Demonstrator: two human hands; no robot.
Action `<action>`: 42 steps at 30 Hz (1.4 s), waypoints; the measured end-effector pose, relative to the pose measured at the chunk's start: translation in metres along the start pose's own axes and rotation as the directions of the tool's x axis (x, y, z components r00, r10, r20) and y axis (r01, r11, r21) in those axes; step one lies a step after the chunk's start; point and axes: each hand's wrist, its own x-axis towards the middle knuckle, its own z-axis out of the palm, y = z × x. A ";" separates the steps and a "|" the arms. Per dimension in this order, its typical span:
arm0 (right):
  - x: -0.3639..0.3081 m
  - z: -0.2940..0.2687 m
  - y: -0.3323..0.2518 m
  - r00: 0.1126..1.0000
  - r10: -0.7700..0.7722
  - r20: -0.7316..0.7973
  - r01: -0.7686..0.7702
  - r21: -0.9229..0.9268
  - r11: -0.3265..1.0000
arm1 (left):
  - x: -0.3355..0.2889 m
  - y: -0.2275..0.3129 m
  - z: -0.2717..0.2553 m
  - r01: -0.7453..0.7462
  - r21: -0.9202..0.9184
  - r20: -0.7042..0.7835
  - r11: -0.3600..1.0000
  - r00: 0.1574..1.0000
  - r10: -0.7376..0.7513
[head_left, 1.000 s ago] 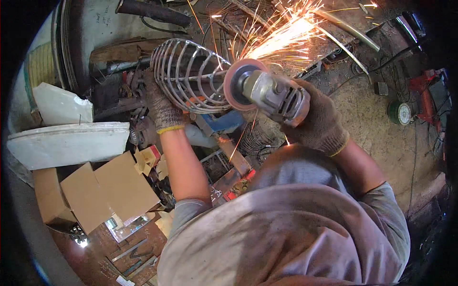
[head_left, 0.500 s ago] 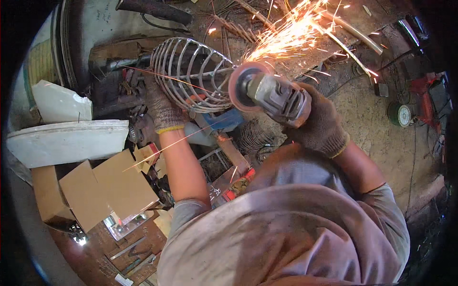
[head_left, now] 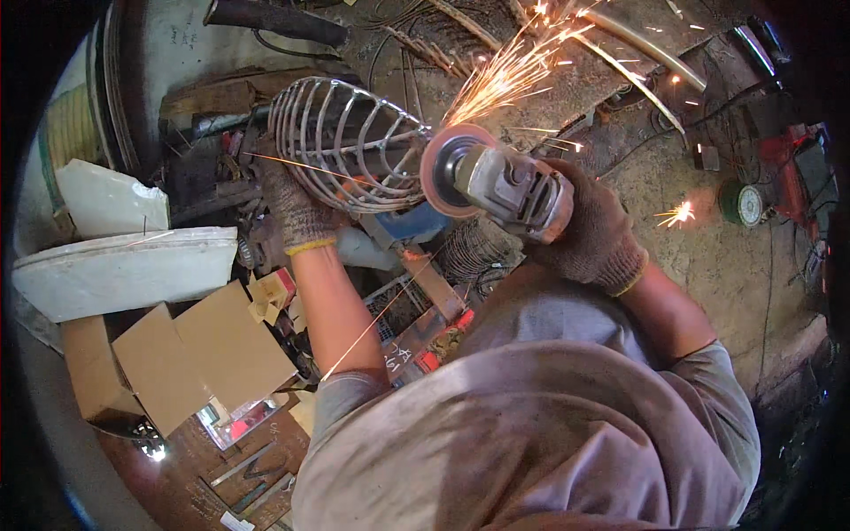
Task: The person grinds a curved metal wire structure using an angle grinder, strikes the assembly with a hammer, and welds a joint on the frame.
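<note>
My gloved right hand (head_left: 591, 232) is closed around the body of an angle grinder (head_left: 513, 188). The grinder's round reddish disc (head_left: 453, 168) meets the right tip of a cage of bent metal rods (head_left: 341, 146), and sparks (head_left: 505, 80) spray up and to the right from there. At the cage's left side, my gloved left hand (head_left: 299, 208) steadies it, with its fingers partly hidden behind the rods. The cage lies on its side, its curved ribs narrowing toward the disc.
Below the cage are a blue metal piece (head_left: 412, 223) and a coil of wire (head_left: 474, 252). Metal rods (head_left: 646, 57) lie on the floor at the far right. White curved panels (head_left: 128, 270) and an opened cardboard box (head_left: 204, 350) stand at left. A green reel (head_left: 742, 205) sits at right.
The spark plume has become thinner and shorter, and a small burst now shows on the right. The cage and grinder have shifted slightly to the left. Both hands keep their holds.
</note>
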 end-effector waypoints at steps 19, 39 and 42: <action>0.000 -0.001 -0.002 0.997 0.070 0.023 -0.072 0.079 0.994 | -0.017 0.008 0.016 -0.006 -0.069 0.009 0.998 1.000 0.006; 0.005 -0.012 -0.010 0.999 0.012 0.041 -0.013 0.027 1.000 | -0.041 0.018 0.042 0.085 -0.017 -0.137 0.996 0.987 -0.087; 0.010 -0.014 -0.016 0.999 -0.043 0.014 0.043 0.034 0.998 | -0.031 0.010 0.028 0.040 -0.035 -0.043 0.999 0.998 -0.041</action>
